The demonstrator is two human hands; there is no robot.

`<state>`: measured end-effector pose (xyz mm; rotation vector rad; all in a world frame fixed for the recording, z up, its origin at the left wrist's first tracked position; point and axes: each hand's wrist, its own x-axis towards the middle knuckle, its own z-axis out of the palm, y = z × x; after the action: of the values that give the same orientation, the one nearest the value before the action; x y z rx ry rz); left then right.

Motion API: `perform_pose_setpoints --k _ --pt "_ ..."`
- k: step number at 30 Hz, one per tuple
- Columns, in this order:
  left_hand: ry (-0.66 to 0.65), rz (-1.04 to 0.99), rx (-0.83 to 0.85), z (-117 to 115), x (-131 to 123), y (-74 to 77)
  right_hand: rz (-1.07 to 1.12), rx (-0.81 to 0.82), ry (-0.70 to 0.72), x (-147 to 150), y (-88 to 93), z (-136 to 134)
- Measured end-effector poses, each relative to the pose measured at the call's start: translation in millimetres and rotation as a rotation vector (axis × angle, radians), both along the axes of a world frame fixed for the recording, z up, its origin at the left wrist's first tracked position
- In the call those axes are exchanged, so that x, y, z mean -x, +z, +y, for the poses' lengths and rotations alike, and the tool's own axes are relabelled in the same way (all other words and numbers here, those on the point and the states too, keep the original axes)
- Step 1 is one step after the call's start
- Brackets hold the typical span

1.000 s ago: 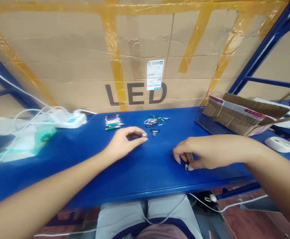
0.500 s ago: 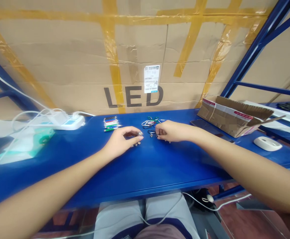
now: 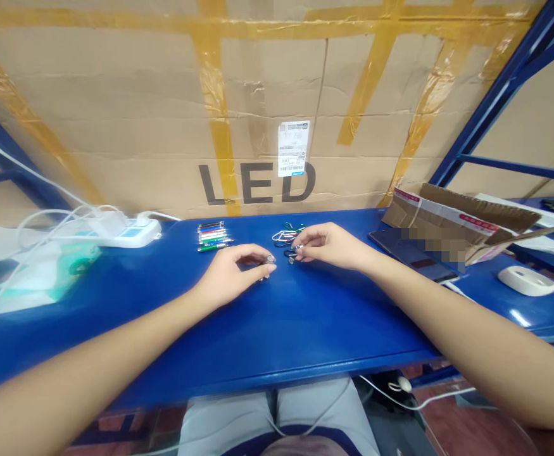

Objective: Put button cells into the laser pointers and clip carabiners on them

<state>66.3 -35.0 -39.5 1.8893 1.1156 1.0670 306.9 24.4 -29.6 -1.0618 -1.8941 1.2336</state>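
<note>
My left hand (image 3: 233, 272) rests on the blue table (image 3: 267, 329) with thumb and fingers pinched on a small round silver part (image 3: 270, 259). My right hand (image 3: 330, 244) is just to its right, fingers closed on a small metal piece with a black carabiner clip (image 3: 290, 254) hanging below it. Right behind the right hand lies a small heap of coloured carabiner clips (image 3: 286, 234). A row of small coloured pen-like lights (image 3: 213, 235) lies to the left of the heap.
A large cardboard box marked LED (image 3: 258, 107) stands along the back. A white power strip with cables (image 3: 125, 231) is at the left, an open cardboard box (image 3: 466, 218) and a dark phone (image 3: 412, 253) at the right, a white oval object (image 3: 527, 280) further right.
My right hand came from the table's front edge up to the clip heap and now pinches a small piece there. My left hand kept its place, still pinching the silver part.
</note>
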Motion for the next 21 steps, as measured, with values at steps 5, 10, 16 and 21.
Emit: perform_pose_setpoints --k 5,10,16,21 --pt "0.009 0.003 -0.023 1 -2 -1.3 -0.003 -0.223 0.038 4 0.7 -9" --pt "0.010 -0.015 0.005 1 -4 -1.2 -0.102 -0.483 0.133 12 -6.4 -16" --pt "0.001 -0.031 0.051 3 -3 -1.8 -0.065 -0.509 0.178 15 -16.4 -11" --pt "0.013 -0.018 0.025 3 -2 -2.4 -0.209 -0.619 0.248 11 -16.1 -8"
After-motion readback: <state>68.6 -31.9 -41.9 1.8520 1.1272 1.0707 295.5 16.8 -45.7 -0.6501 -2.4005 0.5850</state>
